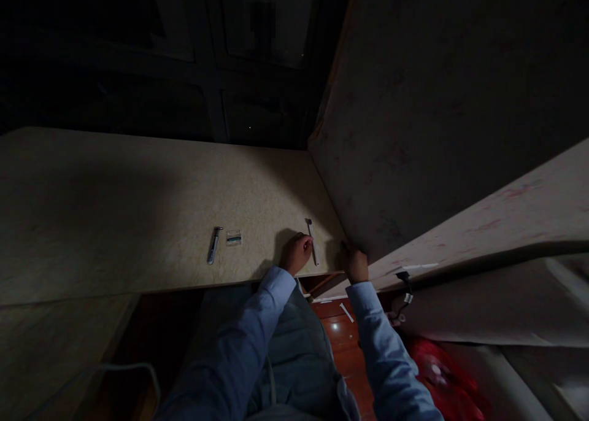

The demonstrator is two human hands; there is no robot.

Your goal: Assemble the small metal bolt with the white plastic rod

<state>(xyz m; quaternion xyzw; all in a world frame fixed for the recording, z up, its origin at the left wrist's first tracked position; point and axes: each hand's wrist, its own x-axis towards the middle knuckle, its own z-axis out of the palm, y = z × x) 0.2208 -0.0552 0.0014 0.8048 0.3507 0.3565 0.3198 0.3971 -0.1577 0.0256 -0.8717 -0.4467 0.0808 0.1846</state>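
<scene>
My left hand (297, 253) rests on the table (151, 224) with its fingers curled in. Right beside its fingertips lies a slim white stick (315, 253) with a small dark head; I cannot tell whether the hand touches it. By the wall, at the table's right corner, my right hand (356, 264) is closed, and what it holds, if anything, is hidden. Left of both hands lies a razor-like tool (213, 247) with a grey and dark handle. Next to that tool is a small clear case (234, 238) with a teal strip inside.
A patterned wall (396, 181) borders the table on the right, and a dark window (267, 59) stands behind it. Below are the reddish floor (339, 341), a black plug with a cable (403, 276) and a red bag (442, 372). A pale cord (124, 366) hangs at lower left.
</scene>
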